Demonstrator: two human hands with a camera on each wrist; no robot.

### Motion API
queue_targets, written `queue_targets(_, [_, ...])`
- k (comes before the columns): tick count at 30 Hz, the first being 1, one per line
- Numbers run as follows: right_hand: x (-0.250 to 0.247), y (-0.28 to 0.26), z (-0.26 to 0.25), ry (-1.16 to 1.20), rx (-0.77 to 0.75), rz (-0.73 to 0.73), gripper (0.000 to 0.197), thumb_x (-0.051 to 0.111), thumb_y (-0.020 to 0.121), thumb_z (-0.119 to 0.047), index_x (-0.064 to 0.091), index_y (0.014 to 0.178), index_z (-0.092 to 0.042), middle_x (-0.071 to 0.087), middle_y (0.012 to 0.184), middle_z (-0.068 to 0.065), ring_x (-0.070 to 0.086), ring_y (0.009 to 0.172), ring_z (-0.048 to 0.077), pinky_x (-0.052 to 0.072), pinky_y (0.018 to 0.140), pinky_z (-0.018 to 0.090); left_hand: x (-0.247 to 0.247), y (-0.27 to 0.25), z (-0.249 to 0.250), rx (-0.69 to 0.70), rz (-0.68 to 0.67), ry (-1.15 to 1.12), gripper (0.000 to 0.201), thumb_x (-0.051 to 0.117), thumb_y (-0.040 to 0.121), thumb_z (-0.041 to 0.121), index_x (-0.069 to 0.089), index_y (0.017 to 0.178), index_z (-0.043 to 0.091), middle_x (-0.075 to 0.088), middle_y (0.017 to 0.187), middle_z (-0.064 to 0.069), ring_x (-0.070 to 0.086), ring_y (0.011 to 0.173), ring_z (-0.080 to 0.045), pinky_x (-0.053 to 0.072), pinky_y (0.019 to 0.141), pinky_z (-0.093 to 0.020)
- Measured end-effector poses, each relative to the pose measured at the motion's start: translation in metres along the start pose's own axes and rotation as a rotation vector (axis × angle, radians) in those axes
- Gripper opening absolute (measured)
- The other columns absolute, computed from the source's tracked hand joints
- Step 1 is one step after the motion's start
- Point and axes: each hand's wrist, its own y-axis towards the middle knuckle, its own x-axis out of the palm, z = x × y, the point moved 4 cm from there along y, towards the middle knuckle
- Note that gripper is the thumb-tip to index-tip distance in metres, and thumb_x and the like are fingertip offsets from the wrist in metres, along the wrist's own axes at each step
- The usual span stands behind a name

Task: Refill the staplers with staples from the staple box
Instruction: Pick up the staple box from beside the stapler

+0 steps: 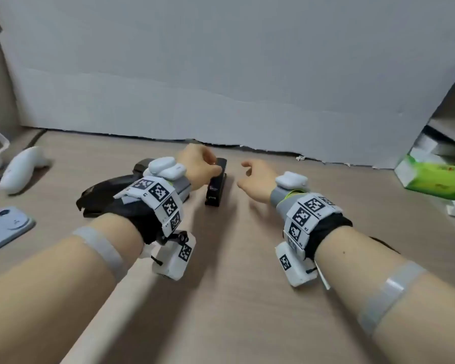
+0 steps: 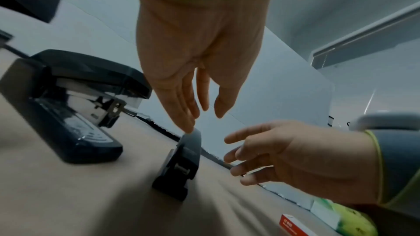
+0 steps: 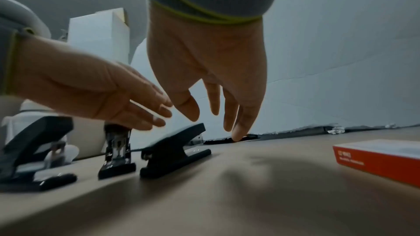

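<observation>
- Black and slim, the small plastic stapler (image 1: 216,183) lies lengthwise on the pale wood-grain table (image 1: 221,298) in the head view, near the crumpled grey-white paper backdrop (image 1: 247,74).
- Left of it, half hidden by the wrist gear, sits a larger black stapler (image 1: 103,191); bare tabletop lies between the small stapler and the right hand (image 1: 258,183).
- The left hand (image 1: 199,164) is bent over the small stapler's far end, fingers down on its top; the right hand hovers apart from it, fingers loosely curled and holding nothing.
- A green-and-white carton (image 1: 434,177) stands at the table's right edge, and a white handheld controller (image 1: 21,169) and a pale blue phone (image 1: 4,227) lie to the left.
- From the left wrist, the left hand (image 2: 200,51) points down, fingers straight, one fingertip (image 2: 188,128) touching the raised top of the small stapler (image 2: 181,164).
- The larger stapler (image 2: 75,103) stands just left, its metal magazine showing under its cap.
- The right hand (image 2: 272,152) reaches in with spread, relaxed fingers, short of the stapler; a corner of the orange-red staple box (image 2: 293,225) shows at the near edge.
- From the right wrist, the right hand (image 3: 211,71) hangs over bare table, fingers straight and empty.
- Three black staplers stand in a row: the small stapler (image 3: 175,150), a middle stapler (image 3: 117,152) and the larger one (image 3: 34,153).
- The staple box (image 3: 382,157) lies well apart at the right.
</observation>
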Motion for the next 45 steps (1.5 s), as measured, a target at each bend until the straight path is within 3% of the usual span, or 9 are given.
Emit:
queue_targets(6, [-0.007, 0.012, -0.007, -0.060, 0.064, -0.100, 0.059, 0.057, 0.084, -0.024, 0.046, 0.142, -0.021, 0.057, 0.137, 0.008, 0.056, 0.122, 0.029, 0.045, 0.105, 0.040, 0.016, 0.015, 0.010, -0.053, -0.102, 0.341, 0.039, 0.073, 0.075, 0.028, 0.061, 0.105, 0.006, 0.070, 0.096, -0.013, 0.067, 0.088, -0.031, 0.054, 0.078, -0.040])
queue_targets(10, [0.000, 0.011, -0.006, -0.091, 0.067, -0.161, 0.059, 0.059, 0.083, -0.025, 0.047, 0.141, -0.019, 0.057, 0.137, 0.009, 0.055, 0.124, 0.029, 0.045, 0.105, 0.041, 0.029, 0.026, 0.006, -0.081, -0.123, 0.437, 0.036, 0.072, 0.077, 0.028, 0.050, 0.098, 0.007, 0.060, 0.086, -0.009, 0.055, 0.074, -0.025, 0.044, 0.066, -0.032])
queue_targets(15, [-0.001, 0.015, 0.004, -0.140, 0.075, -0.193, 0.060, 0.060, 0.084, -0.025, 0.046, 0.142, -0.019, 0.056, 0.138, 0.009, 0.056, 0.123, 0.029, 0.046, 0.104, 0.039, 0.036, 0.037, 0.010, -0.084, -0.179, 0.460, 0.019, 0.064, 0.083, 0.015, 0.048, 0.091, 0.017, 0.054, 0.085, -0.004, 0.054, 0.086, -0.026, 0.044, 0.071, -0.029])
queue_targets(18, [-0.010, 0.012, 0.005, -0.165, 0.051, -0.180, 0.060, 0.062, 0.081, -0.021, 0.049, 0.139, -0.019, 0.060, 0.132, 0.008, 0.060, 0.117, 0.029, 0.049, 0.100, 0.039, 0.035, 0.034, 0.016, 0.033, -0.289, 0.507, 0.043, 0.065, 0.078, 0.016, 0.057, 0.120, 0.019, 0.069, 0.108, -0.005, 0.065, 0.096, -0.029, 0.054, 0.086, -0.036])
queue_targets(20, [-0.014, 0.006, 0.004, -0.187, 0.010, -0.196, 0.049, 0.065, 0.080, -0.015, 0.057, 0.129, -0.015, 0.066, 0.117, 0.010, 0.065, 0.105, 0.030, 0.053, 0.090, 0.037, 0.039, 0.026, 0.025, 0.117, -0.414, 0.481, 0.053, 0.064, 0.075, 0.004, 0.058, 0.126, 0.020, 0.069, 0.114, -0.004, 0.065, 0.098, -0.025, 0.053, 0.085, -0.032])
queue_targets(23, [-0.010, -0.011, 0.012, -0.235, -0.033, -0.240, 0.032, 0.069, 0.076, -0.011, 0.065, 0.108, -0.007, 0.067, 0.089, 0.009, 0.064, 0.081, 0.029, 0.049, 0.066, 0.031, 0.045, 0.005, 0.032, 0.231, -0.524, 0.490, 0.055, 0.061, 0.073, -0.004, 0.063, 0.124, 0.016, 0.069, 0.114, -0.005, 0.062, 0.096, -0.020, 0.049, 0.080, -0.027])
queue_targets(28, [-0.007, -0.029, 0.028, -0.264, 0.005, -0.280, 0.033, 0.078, 0.069, -0.023, 0.067, 0.099, -0.012, 0.074, 0.093, 0.009, 0.071, 0.085, 0.029, 0.056, 0.075, 0.038, 0.053, -0.015, 0.030, 0.251, -0.528, 0.348, 0.038, 0.073, 0.075, 0.005, 0.069, 0.111, 0.015, 0.069, 0.097, -0.001, 0.060, 0.085, -0.016, 0.048, 0.075, -0.026])
queue_targets(37, [-0.016, -0.065, 0.049, -0.244, 0.042, -0.293, 0.023, 0.081, 0.064, -0.025, 0.059, 0.067, -0.017, 0.068, 0.063, 0.005, 0.058, 0.052, 0.020, 0.046, 0.054, 0.027, 0.073, -0.046, 0.044, 0.378, -0.635, 0.338, 0.039, 0.082, 0.072, 0.021, 0.069, 0.109, 0.019, 0.071, 0.098, 0.000, 0.065, 0.089, -0.018, 0.051, 0.081, -0.031])
queue_targets(45, [-0.023, -0.073, 0.077, 0.004, 0.147, -0.284, 0.030, 0.080, 0.074, -0.008, 0.057, 0.093, -0.010, 0.064, 0.078, 0.013, 0.057, 0.056, 0.018, 0.055, 0.048, 0.028, 0.057, -0.038, 0.060, 0.388, -0.582, 0.083, 0.022, 0.079, 0.081, 0.024, 0.069, 0.100, 0.021, 0.071, 0.095, -0.002, 0.060, 0.081, -0.012, 0.052, 0.081, -0.029])
